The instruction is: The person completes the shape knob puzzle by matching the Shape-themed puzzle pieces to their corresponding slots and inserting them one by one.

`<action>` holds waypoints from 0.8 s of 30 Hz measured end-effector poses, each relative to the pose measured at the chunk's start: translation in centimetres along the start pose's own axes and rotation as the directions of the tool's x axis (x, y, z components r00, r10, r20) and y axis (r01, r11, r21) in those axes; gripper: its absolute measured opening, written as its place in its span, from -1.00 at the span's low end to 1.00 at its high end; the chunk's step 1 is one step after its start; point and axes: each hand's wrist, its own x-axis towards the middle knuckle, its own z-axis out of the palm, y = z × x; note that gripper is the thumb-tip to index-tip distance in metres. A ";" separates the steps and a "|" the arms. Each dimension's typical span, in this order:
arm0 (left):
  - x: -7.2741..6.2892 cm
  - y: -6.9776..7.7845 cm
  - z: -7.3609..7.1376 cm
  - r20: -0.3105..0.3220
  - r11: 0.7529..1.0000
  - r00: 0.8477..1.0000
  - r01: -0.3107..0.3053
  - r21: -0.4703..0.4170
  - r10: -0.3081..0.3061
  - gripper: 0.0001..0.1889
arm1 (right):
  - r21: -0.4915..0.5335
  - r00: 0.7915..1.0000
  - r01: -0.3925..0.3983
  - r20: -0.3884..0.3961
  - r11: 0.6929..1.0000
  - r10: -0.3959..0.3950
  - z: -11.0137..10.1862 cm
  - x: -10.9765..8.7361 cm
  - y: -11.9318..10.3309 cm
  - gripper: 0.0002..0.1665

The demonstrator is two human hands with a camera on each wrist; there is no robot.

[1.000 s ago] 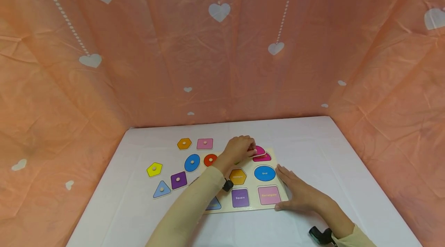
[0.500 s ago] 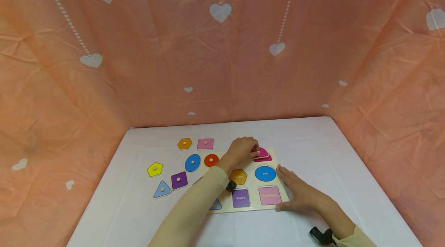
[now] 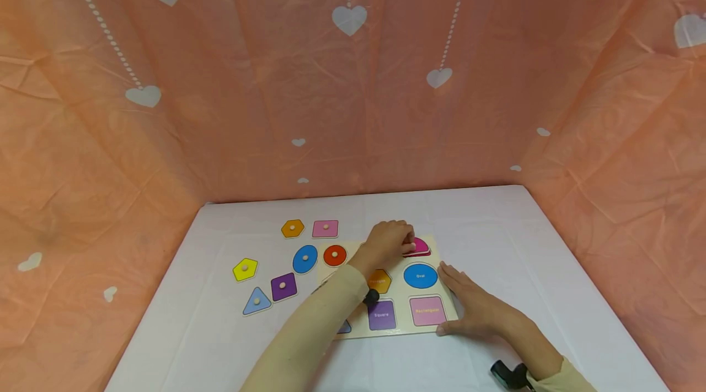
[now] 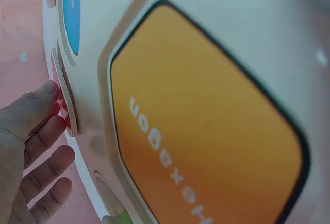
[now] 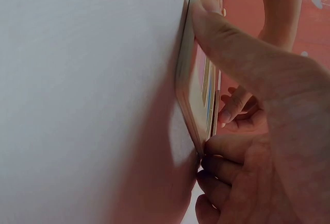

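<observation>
My left hand (image 3: 388,244) pinches a pink semicircle puzzle piece (image 3: 421,245) at the far right of the cream puzzle board (image 3: 397,285). In the left wrist view the piece (image 4: 65,98) is tilted over the board, thumb and forefinger at its knob and the other fingers loosely bent. It overlaps the matching pink shape printed below it. My right hand (image 3: 474,306) holds the board's near right corner, thumb at the front and fingers along the right side. Printed shapes show on the board: a blue oval (image 3: 420,276), a purple square (image 3: 382,315) and a pink rectangle (image 3: 427,311). My left forearm hides others.
Loose knobbed pieces lie on the white table left of the board: a yellow pentagon (image 3: 245,269), a light blue triangle (image 3: 257,301), a purple square piece (image 3: 284,286), a blue oval piece (image 3: 305,258), an orange hexagon piece (image 3: 292,228) and a pink rectangle piece (image 3: 325,229).
My left hand has shifted slightly right and toward me, bringing the pink semicircle piece lower over its matching shape. The right hand has kept its place on the board.
</observation>
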 end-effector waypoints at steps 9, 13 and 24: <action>0.4 0.0 0.6 -0.016 1.000 1.000 -0.012 0.019 0.012 -0.77 | 0.009 1.000 0.004 -0.001 1.000 -0.004 0.0 -0.1 0.0 0.54; 0.4 0.0 0.7 -0.010 1.000 1.000 -0.015 0.012 0.015 -0.77 | 0.002 1.000 -0.001 -0.001 1.000 0.001 0.0 -0.1 -0.1 0.53; 0.5 0.1 1.0 -0.001 0.999 1.000 -0.015 0.029 0.015 -0.78 | -0.001 1.000 -0.007 -0.001 1.000 0.007 0.1 -0.1 -0.3 0.54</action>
